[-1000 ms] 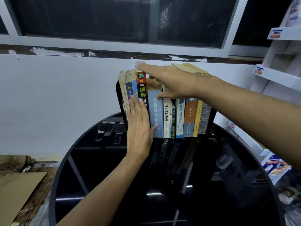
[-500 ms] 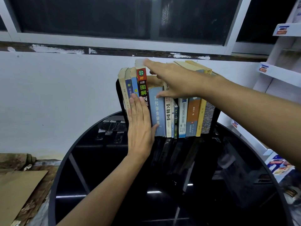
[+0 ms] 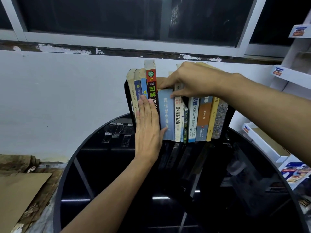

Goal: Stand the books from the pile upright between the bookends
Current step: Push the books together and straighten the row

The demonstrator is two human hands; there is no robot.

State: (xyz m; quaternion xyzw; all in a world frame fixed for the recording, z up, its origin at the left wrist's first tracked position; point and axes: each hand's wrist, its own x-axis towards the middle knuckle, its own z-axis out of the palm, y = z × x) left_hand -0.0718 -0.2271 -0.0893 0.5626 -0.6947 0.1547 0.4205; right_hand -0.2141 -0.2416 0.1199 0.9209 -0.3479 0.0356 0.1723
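Dim indoor scene, lit from above and in front, with night-dark panes across the top.

The glossy black round glass worktop (image 3: 94, 165) at the bottom mirrors the upright row of paperback books (image 3: 193, 118) and shows small white glare streaks low in the centre. The pale painted wall (image 3: 58, 91) at the left is evenly lit. Straight lines bow towards the edges, and the white shelving (image 3: 289, 76) at the right leans. Focus is soft at the corners.

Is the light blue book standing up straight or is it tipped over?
Standing up. The light blue book has its spine vertical and its bottom edge on the black table, squeezed between the neighbouring books.
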